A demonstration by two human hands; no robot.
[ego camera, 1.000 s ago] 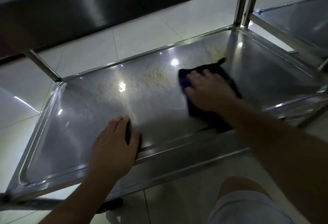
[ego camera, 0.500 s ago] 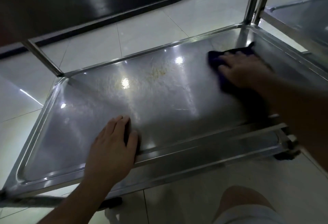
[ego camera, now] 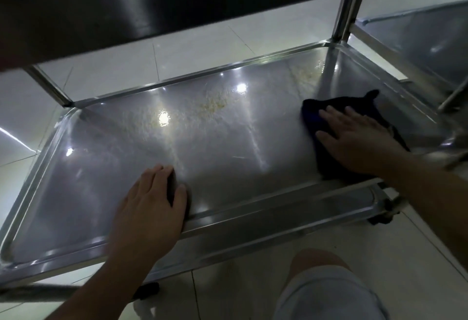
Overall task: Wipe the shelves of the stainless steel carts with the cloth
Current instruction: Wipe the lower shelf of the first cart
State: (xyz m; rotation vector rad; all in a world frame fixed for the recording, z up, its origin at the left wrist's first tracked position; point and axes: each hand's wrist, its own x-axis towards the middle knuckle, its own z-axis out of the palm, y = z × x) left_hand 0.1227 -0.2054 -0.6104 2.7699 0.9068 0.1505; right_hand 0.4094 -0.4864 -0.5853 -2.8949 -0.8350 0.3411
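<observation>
The lower stainless steel shelf [ego camera: 228, 157] of a cart fills the view, with a raised rim all round. Yellowish smears [ego camera: 212, 103] lie near its far edge, and more sit by the far right corner [ego camera: 307, 76]. A dark cloth [ego camera: 326, 167] lies flat on the right part of the shelf. My right hand [ego camera: 359, 140] presses down on the cloth with its fingers spread. My left hand [ego camera: 149, 208] rests over the shelf's near rim, fingers on the metal, holding nothing else.
The cart's upper shelf [ego camera: 152, 3] hangs overhead across the top of the view. Upright posts stand at the far right [ego camera: 347, 13] and far left [ego camera: 48, 86] corners. A second steel cart [ego camera: 417, 38] stands to the right. White tiled floor and my knee [ego camera: 321, 281] lie below.
My right hand slid the cloth right toward the far corner, then back nearer and slightly left. My left hand stayed on the near rim.
</observation>
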